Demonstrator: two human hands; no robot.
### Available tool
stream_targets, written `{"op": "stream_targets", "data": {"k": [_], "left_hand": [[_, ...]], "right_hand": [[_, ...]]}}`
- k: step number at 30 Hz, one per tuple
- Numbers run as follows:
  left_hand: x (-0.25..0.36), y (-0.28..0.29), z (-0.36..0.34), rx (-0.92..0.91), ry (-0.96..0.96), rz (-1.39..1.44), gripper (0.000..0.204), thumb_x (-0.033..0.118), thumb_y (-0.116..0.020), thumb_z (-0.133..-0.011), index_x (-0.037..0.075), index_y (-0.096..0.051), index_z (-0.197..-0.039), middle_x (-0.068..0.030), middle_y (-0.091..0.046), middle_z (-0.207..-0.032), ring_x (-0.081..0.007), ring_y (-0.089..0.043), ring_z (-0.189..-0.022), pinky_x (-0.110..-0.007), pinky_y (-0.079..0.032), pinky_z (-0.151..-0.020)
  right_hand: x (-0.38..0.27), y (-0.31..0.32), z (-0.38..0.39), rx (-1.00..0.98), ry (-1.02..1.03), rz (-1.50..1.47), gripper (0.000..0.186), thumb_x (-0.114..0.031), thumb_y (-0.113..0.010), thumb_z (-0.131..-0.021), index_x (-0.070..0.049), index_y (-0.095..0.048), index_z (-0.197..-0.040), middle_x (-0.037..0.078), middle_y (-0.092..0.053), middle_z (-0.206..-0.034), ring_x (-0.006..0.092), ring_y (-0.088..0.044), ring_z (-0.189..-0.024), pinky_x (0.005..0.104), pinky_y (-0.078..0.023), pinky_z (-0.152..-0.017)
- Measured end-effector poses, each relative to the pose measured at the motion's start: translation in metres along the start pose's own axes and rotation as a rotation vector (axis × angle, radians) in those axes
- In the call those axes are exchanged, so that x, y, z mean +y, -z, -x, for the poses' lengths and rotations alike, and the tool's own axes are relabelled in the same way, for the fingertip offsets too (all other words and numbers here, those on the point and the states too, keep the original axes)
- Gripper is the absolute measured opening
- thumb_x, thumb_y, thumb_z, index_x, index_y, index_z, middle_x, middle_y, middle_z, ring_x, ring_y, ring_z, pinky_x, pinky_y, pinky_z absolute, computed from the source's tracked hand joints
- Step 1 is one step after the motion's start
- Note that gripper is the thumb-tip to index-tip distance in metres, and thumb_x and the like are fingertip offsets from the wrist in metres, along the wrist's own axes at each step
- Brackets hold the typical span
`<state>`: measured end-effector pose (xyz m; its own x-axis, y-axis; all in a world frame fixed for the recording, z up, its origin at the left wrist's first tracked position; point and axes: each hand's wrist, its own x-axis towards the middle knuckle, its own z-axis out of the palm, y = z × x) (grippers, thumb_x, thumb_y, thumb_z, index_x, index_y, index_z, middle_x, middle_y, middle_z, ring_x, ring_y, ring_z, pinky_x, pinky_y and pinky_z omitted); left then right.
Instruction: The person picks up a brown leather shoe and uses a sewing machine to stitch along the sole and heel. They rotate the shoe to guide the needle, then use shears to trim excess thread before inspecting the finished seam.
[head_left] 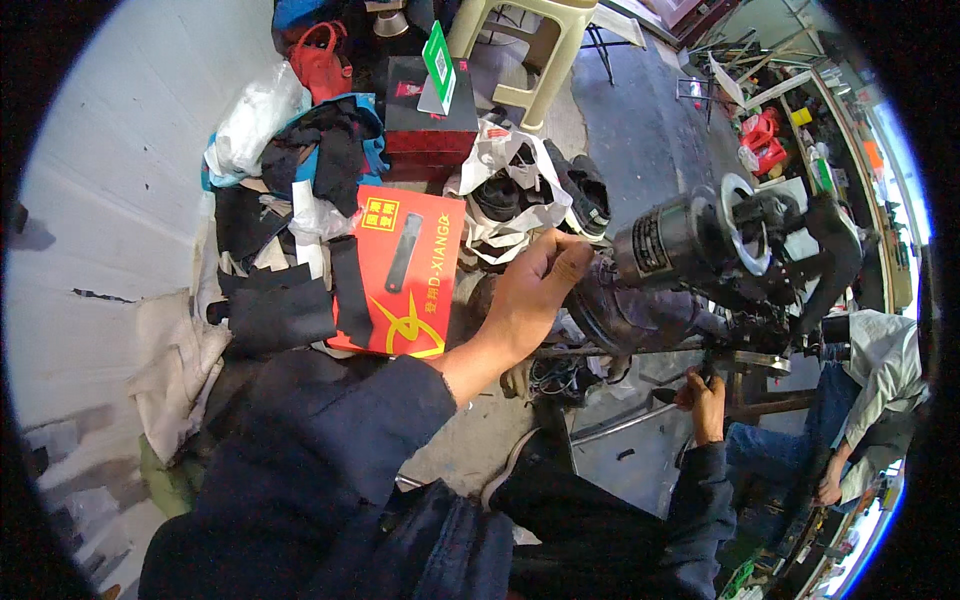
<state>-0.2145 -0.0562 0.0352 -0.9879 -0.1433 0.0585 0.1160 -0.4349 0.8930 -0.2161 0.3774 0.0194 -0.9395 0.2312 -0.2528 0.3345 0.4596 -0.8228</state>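
Note:
My left hand (535, 300) is raised near the middle, its fingers curled closed beside a dark rounded part (640, 312) with a curved rim. What lies inside those fingers is hidden. Right of it stands a black, greasy machine (650, 245) with a cylindrical body and a silver ring wheel (742, 225). Lower right, under the machine's arm, my right hand (706, 402) is closed around something small and dark that I cannot make out. Both arms wear dark sleeves.
A red box (400, 300) with dark fabric scraps (280, 315) lies left. Behind are a dark box (430, 135) with a green card stand (438, 68), a white bag (525, 215) of shoes, a black shoe (585, 195) and a cream stool (535, 60). Another person (885, 365) sits right.

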Motion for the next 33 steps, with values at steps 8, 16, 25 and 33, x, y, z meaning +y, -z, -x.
{"op": "stream_targets", "data": {"k": [8,16,25,33], "left_hand": [[0.015,0.002,0.01,-0.171,0.39,0.139,0.053,0.05,-0.05,-0.106,0.022,-0.04,-0.15,-0.0121,-0.062,-0.125,-0.0204,-0.063,-0.099,-0.036,-0.059,-0.052],[0.017,0.003,0.009,-0.209,0.418,0.128,0.049,0.046,-0.045,-0.108,0.023,-0.04,-0.151,-0.0076,-0.058,-0.133,-0.0201,-0.06,-0.114,-0.031,-0.061,-0.06],[0.019,0.001,0.01,-0.215,0.398,0.167,0.044,0.042,-0.042,-0.111,0.023,-0.042,-0.15,-0.0046,-0.058,-0.136,-0.0165,-0.063,-0.115,-0.029,-0.061,-0.065],[0.022,0.004,0.011,-0.227,0.384,0.147,0.047,0.045,-0.044,-0.109,0.023,-0.041,-0.151,-0.0039,-0.059,-0.135,-0.0157,-0.063,-0.115,-0.028,-0.061,-0.066]], "right_hand": [[0.002,0.006,0.001,0.072,-0.054,0.043,0.016,-0.018,-0.063,-0.101,-0.003,-0.059,-0.097,0.008,-0.063,-0.069,0.0196,-0.062,-0.054,0.0324,-0.051,-0.052],[-0.028,0.014,0.018,0.145,0.172,0.075,0.018,-0.018,-0.068,-0.099,-0.002,-0.063,-0.105,0.003,-0.063,-0.08,0.0133,-0.059,-0.068,0.0286,-0.049,-0.062],[-0.031,0.137,-0.015,0.411,0.255,0.064,0.037,-0.011,-0.068,-0.1,0.004,-0.059,-0.133,0.008,-0.069,-0.114,0.0165,-0.065,-0.093,0.0303,-0.054,-0.078],[0.071,0.09,-0.052,0.244,0.037,0.197,0.017,-0.014,-0.066,-0.099,-0.002,-0.061,-0.111,0.009,-0.064,-0.078,0.0169,-0.055,-0.058,0.0324,-0.045,-0.053]]}}
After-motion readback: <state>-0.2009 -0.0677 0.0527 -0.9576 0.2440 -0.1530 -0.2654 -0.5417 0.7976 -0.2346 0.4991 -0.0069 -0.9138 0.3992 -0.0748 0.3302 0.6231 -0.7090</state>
